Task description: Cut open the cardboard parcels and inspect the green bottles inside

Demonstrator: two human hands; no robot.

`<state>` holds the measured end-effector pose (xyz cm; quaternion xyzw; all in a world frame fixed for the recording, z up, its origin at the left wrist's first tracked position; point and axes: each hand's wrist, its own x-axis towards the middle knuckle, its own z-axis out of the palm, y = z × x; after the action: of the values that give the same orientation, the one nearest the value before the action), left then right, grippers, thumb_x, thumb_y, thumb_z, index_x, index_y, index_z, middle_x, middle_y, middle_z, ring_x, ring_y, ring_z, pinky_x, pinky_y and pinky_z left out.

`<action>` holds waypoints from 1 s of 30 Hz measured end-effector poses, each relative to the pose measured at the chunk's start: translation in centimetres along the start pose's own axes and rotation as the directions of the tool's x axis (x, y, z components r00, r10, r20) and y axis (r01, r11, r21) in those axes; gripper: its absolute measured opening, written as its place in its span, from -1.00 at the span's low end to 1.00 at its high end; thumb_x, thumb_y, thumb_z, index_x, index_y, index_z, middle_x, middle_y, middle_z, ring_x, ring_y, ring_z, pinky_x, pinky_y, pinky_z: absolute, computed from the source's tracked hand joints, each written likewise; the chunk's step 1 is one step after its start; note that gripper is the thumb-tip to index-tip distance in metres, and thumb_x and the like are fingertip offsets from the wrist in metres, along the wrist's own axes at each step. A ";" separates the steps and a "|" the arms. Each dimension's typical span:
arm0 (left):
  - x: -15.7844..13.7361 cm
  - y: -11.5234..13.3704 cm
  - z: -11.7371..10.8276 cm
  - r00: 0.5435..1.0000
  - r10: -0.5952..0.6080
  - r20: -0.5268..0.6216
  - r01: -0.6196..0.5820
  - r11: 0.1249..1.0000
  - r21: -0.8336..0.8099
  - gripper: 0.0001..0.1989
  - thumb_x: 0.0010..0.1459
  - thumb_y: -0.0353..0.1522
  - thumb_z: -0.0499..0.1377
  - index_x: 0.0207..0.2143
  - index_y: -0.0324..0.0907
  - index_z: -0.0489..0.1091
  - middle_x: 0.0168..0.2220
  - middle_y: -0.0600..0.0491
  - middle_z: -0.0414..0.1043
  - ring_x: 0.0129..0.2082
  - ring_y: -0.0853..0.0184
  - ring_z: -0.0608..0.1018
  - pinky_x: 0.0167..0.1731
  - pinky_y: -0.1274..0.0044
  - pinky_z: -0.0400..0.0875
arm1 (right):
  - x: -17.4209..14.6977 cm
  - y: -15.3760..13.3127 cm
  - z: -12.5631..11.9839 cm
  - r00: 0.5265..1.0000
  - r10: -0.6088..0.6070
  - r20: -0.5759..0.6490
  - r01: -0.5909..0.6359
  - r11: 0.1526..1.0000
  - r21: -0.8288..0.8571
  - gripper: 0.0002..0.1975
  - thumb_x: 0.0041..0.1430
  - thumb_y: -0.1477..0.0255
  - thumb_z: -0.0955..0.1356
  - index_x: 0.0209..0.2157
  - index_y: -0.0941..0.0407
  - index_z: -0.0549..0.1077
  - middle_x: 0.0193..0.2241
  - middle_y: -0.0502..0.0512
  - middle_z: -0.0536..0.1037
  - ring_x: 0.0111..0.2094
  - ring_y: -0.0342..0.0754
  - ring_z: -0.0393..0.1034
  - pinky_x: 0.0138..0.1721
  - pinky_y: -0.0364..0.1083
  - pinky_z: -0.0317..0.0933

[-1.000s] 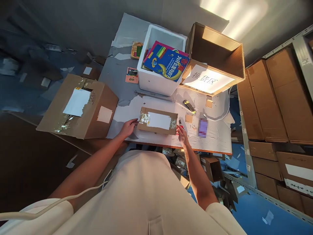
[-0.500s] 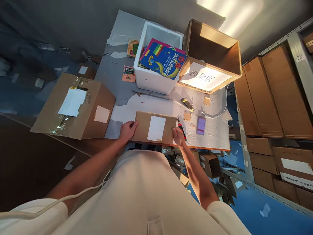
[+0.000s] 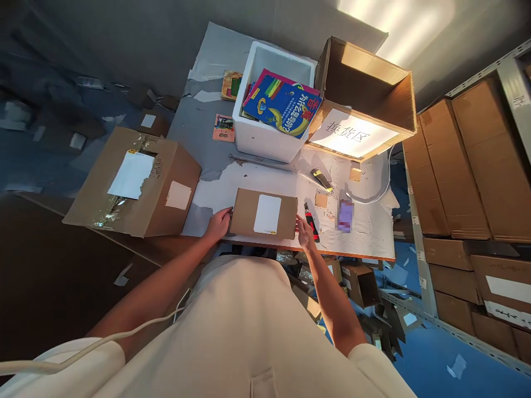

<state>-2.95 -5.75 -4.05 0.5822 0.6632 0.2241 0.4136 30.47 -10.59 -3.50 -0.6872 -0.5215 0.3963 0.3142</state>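
Note:
A small flat cardboard box (image 3: 246, 213) with a white label (image 3: 267, 214) on its top sits at the table's front edge, between my hands. My left hand (image 3: 219, 225) holds its left end, fingers bent against the side. At the right end my right hand (image 3: 305, 232) grips the box, with the thumb and fingers at the edge. The far fingers of both hands are partly hidden. Just right of my right hand lies a red and black utility knife (image 3: 311, 223). A yellow and black utility knife (image 3: 322, 180) rests farther back.
On the left stands a large taped carton (image 3: 161, 182). Behind are a white foam box (image 3: 265, 145) holding books (image 3: 286, 108) and an open carton (image 3: 365, 132) with a handwritten sign. A purple packet (image 3: 345, 215) lies to the right, near shelves of cartons (image 3: 464, 166).
The small box now lies flatter, showing more of its top and less of its front side. My thumbs have slid from its top to its ends. The whole view has shifted slightly.

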 end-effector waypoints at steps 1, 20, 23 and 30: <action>-0.4 -0.8 0.0 1.000 0.007 0.023 -0.006 0.999 -0.032 -0.50 0.11 -0.25 -0.05 0.04 -0.23 0.40 -0.05 -0.07 0.52 -0.03 0.20 0.52 -0.02 0.40 0.37 | -0.6 0.5 -0.1 1.000 0.003 0.002 -0.004 1.000 0.030 -0.55 0.23 0.22 0.13 -0.03 0.15 0.42 -0.24 0.18 0.52 -0.30 -0.03 0.43 -0.23 -0.02 0.32; -1.7 -0.2 -1.4 0.970 0.103 0.220 -0.076 0.989 -0.130 -0.43 0.06 0.06 0.06 -0.14 -0.22 0.44 -0.22 -0.08 0.55 -0.23 0.17 0.54 -0.22 0.41 0.40 | -1.7 -2.8 -1.3 0.984 -0.049 0.173 0.047 0.999 0.015 -0.70 0.17 0.20 0.25 -0.22 0.10 0.45 -0.37 0.06 0.53 -0.35 -0.05 0.40 -0.32 -0.12 0.28; -0.6 2.5 -2.1 0.993 0.047 0.111 -0.045 0.999 -0.020 -0.44 0.13 0.04 -0.03 -0.19 -0.22 0.47 -0.23 -0.09 0.55 -0.28 0.19 0.53 -0.28 0.45 0.35 | -0.1 -4.7 -2.0 0.998 -0.053 0.036 0.060 0.975 -0.215 -0.58 0.26 0.11 0.14 -0.37 0.09 0.44 -0.57 0.01 0.44 -0.51 -0.09 0.28 -0.46 -0.15 0.12; 2.2 5.4 -1.5 1.000 0.004 0.013 -0.006 0.986 0.168 -0.40 0.19 0.03 -0.11 -0.33 -0.20 0.54 -0.35 -0.11 0.57 -0.34 0.16 0.52 -0.36 0.46 0.24 | 3.5 -5.1 -1.5 0.998 -0.057 -0.040 0.041 0.943 -0.332 -0.43 0.26 -0.02 0.08 -0.53 0.09 0.39 -0.65 0.01 0.36 -0.57 -0.11 0.21 -0.51 -0.15 0.00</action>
<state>-0.92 -2.20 0.36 0.6179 0.6758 0.1648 0.3666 29.87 -5.90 0.80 -0.7265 -0.5896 0.2782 0.2171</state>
